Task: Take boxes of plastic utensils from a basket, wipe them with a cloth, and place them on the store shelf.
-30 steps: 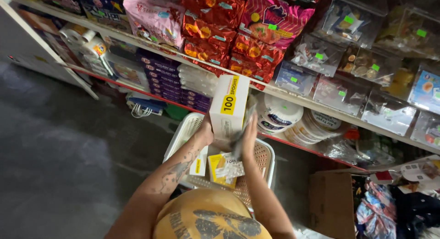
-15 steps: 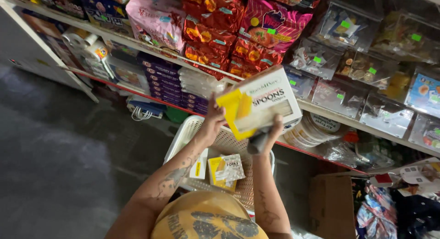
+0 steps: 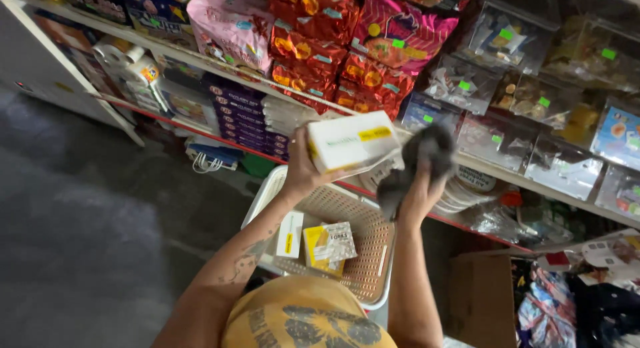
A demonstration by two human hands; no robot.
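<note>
My left hand [image 3: 301,167] grips one end of a white and yellow box of spoons [image 3: 351,143], held level above a white plastic basket [image 3: 371,215]. My right hand [image 3: 420,195] is closed on a grey cloth [image 3: 421,158] pressed against the box's right end. Two smaller cutlery boxes [image 3: 319,243] lie in the basket, near its left side. My yellow printed shirt fills the bottom of the view.
Shop shelves [image 3: 220,67] run across the back with red snack bags [image 3: 313,51], a pink bag [image 3: 230,25], dark blue boxes [image 3: 241,116], clear packs and stacked paper plates [image 3: 467,185]. A cardboard box [image 3: 481,298] and bundled fabric [image 3: 553,308] sit at lower right. Dark floor lies at left.
The box has turned from upright to flat, then to a narrow side facing me. My right hand has moved from under the box to its right end with the cloth.
</note>
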